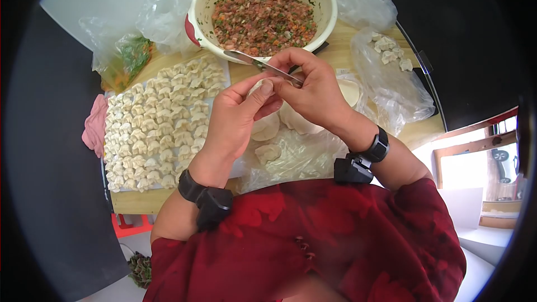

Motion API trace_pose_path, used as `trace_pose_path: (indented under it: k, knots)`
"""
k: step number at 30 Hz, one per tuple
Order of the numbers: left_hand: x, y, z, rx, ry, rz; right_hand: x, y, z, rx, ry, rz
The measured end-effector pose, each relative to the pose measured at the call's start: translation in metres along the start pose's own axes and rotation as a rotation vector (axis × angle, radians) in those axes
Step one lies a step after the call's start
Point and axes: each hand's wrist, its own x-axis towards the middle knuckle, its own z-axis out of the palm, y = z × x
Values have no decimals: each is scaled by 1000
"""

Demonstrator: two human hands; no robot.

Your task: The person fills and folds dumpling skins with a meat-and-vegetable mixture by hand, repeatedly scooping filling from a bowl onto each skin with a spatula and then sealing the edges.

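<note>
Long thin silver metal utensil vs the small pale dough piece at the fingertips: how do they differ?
Colour: the metal utensil is silver and shiny; the dough piece is pale and matte.
Hold: the utensil is held in the right hand; the dough piece is pinched by the left hand, with right fingers meeting it.
Visibility: much of the utensil shows; fingers hide most of the dough piece.
Shared: both are held up in the hands.
</note>
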Motion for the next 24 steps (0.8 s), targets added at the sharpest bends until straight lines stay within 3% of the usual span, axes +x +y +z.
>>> trace_pose_path:
  k: [4, 8, 11, 13, 15, 21, 24]
  knots:
    - [-1, 6, -7, -129, 47, -34, -2, -8, -8, 29, -15, 100]
    - [-1, 3, -14, -113, 4, -30, -5, -13, -16, 39, -144, 202]
    - [-1, 0, -14, -26, 56, -21, -8, -8, -16, 13, -127, 200]
    - [0, -3, -14, 63, 79, 130, -10, -4, -14, 26, -96, 135]
    - [-1, 1, -13, 104, 102, 140, -10, -5, -12, 40, -67, 68]
    - [-2, -2, -11, 191, 147, 242, -9, -7, -8, 85, -62, 123]
    - [-2, -5, -13, 336, 162, 321, -9, -10, -11, -106, -160, 192]
